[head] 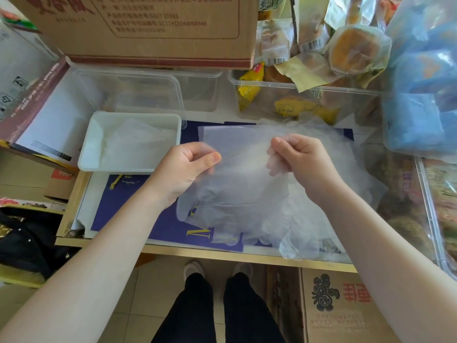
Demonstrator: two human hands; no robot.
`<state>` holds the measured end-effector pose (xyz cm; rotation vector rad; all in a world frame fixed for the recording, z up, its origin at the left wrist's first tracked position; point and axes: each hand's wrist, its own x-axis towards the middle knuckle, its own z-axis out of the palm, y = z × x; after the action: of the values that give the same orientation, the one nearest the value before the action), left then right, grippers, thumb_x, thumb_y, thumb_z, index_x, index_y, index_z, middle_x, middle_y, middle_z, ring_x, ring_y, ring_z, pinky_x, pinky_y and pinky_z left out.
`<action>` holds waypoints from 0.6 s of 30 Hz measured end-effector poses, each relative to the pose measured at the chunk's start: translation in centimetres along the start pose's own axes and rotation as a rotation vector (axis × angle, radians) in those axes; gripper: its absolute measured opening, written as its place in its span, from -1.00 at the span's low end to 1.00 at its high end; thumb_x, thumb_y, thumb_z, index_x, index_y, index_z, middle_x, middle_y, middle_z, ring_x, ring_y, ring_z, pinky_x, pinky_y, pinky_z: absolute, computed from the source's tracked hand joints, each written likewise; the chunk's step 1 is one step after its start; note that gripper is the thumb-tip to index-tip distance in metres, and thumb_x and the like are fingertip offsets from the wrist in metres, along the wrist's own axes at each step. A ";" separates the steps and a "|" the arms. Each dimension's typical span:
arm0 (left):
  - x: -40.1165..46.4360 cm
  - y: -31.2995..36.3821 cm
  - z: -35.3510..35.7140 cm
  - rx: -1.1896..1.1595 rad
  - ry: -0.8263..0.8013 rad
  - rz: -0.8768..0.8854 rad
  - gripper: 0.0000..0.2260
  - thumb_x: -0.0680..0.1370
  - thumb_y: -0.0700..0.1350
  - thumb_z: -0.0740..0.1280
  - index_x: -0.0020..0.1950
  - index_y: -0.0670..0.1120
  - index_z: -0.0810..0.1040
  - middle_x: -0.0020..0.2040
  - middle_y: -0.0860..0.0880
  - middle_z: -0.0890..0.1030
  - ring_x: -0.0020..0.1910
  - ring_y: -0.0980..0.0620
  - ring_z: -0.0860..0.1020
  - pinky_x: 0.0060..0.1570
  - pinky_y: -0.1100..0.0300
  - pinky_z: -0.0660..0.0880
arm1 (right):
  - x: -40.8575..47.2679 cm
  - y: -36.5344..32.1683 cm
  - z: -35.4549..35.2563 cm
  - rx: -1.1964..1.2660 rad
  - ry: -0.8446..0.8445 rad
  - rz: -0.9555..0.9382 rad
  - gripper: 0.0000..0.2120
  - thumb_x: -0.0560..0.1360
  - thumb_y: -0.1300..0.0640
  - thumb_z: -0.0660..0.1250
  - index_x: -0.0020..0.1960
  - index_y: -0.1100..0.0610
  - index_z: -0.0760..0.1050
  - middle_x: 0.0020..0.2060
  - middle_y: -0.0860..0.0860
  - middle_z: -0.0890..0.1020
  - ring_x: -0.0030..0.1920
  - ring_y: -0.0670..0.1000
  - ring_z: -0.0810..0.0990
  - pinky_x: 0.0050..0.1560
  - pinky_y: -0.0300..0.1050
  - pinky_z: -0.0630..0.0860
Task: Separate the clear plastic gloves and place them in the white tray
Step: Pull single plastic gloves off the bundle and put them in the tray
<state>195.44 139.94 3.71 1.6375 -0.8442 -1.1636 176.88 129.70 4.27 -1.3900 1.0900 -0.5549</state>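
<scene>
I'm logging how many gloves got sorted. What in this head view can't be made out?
- Glove count in the white tray: the clear film inside overlaps, layers indistinguishable.
- How many gloves the left hand and right hand pinch: transparent sheets blend together.
- Pile beneath: held gloves cover it.
- Right hand's fingertips: blurred behind film.

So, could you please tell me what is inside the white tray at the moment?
The white tray holds thin clear plastic gloves, lying flat. How many are stacked cannot be told, since they are transparent and overlap.
</scene>
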 end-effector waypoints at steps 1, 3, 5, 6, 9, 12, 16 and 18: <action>-0.1 0.0 -0.2 -0.009 -0.006 -0.011 -0.89 0.52 -0.18 0.32 -0.21 -0.07 0.58 -0.39 0.12 0.56 -0.39 0.24 0.47 -0.29 0.44 0.43 | 0.1 -0.1 -0.3 0.001 0.005 0.007 -0.72 0.58 0.16 0.22 -0.29 0.18 0.51 -0.55 -0.03 0.58 -0.54 -0.09 0.52 -0.37 -0.17 0.40; -0.2 0.1 -0.6 -0.001 -0.040 -0.018 -0.85 0.54 -0.19 0.28 -0.21 -0.09 0.57 -0.42 0.11 0.55 -0.42 0.23 0.45 -0.32 0.44 0.40 | 0.4 -0.4 -0.8 0.009 0.027 0.035 -0.65 0.59 0.11 0.19 -0.32 0.19 0.51 -0.56 -0.02 0.58 -0.55 -0.09 0.52 -0.40 -0.21 0.40; -0.3 0.2 -1.0 0.038 -0.100 -0.019 -0.85 0.56 -0.22 0.25 -0.19 -0.12 0.56 -0.46 0.08 0.53 -0.45 0.20 0.43 -0.33 0.42 0.39 | 0.6 -0.7 -1.1 0.010 0.069 0.080 -0.62 0.60 0.06 0.17 -0.32 0.18 0.51 -0.57 -0.03 0.57 -0.55 -0.11 0.51 -0.42 -0.27 0.40; -0.3 0.2 -1.1 0.048 -0.125 -0.027 -0.85 0.56 -0.23 0.24 -0.17 -0.12 0.55 -0.47 0.07 0.53 -0.44 0.19 0.44 -0.30 0.41 0.39 | 0.8 -0.8 -1.2 0.014 0.093 0.098 -0.62 0.60 0.05 0.16 -0.32 0.17 0.50 -0.58 -0.04 0.57 -0.55 -0.12 0.50 -0.43 -0.29 0.40; -0.4 0.2 -1.5 0.036 -0.156 -0.055 -0.86 0.56 -0.26 0.24 -0.15 -0.13 0.55 -0.44 0.05 0.56 -0.42 0.15 0.49 -0.26 0.39 0.43 | 0.9 -0.9 -1.3 0.056 0.126 0.101 -0.71 0.58 0.04 0.22 -0.27 0.13 0.46 -0.56 -0.07 0.57 -0.54 -0.14 0.50 -0.37 -0.24 0.40; -0.4 0.1 -1.6 0.016 -0.124 -0.053 -0.85 0.56 -0.27 0.23 -0.16 -0.15 0.55 -0.46 0.04 0.56 -0.44 0.14 0.52 -0.29 0.40 0.45 | 0.8 -0.7 -1.1 0.055 0.111 0.075 -0.81 0.50 0.10 0.36 -0.25 0.11 0.44 -0.50 -0.09 0.60 -0.49 -0.12 0.54 -0.29 -0.17 0.42; -0.5 -0.3 -1.9 -0.075 -0.085 -0.089 -0.92 0.52 -0.27 0.28 -0.15 -0.14 0.54 -0.39 0.05 0.61 -0.39 0.15 0.55 -0.30 0.31 0.53 | 0.8 -0.4 -0.8 0.047 0.157 0.042 -0.83 0.47 0.18 0.39 -0.28 0.13 0.50 -0.49 -0.06 0.63 -0.45 -0.13 0.56 -0.32 -0.25 0.43; -0.7 -0.4 -2.2 -0.100 -0.123 -0.122 -0.94 0.46 -0.20 0.33 -0.09 -0.14 0.54 -0.31 0.05 0.65 -0.30 0.16 0.60 -0.25 0.34 0.53 | 0.9 -0.5 -0.9 0.064 0.185 0.032 -0.85 0.49 0.17 0.37 -0.26 0.11 0.52 -0.46 -0.08 0.64 -0.41 -0.15 0.59 -0.30 -0.27 0.45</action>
<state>197.33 141.33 3.82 1.5659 -0.7584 -1.3812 176.65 128.43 4.64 -1.2828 1.2295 -0.6995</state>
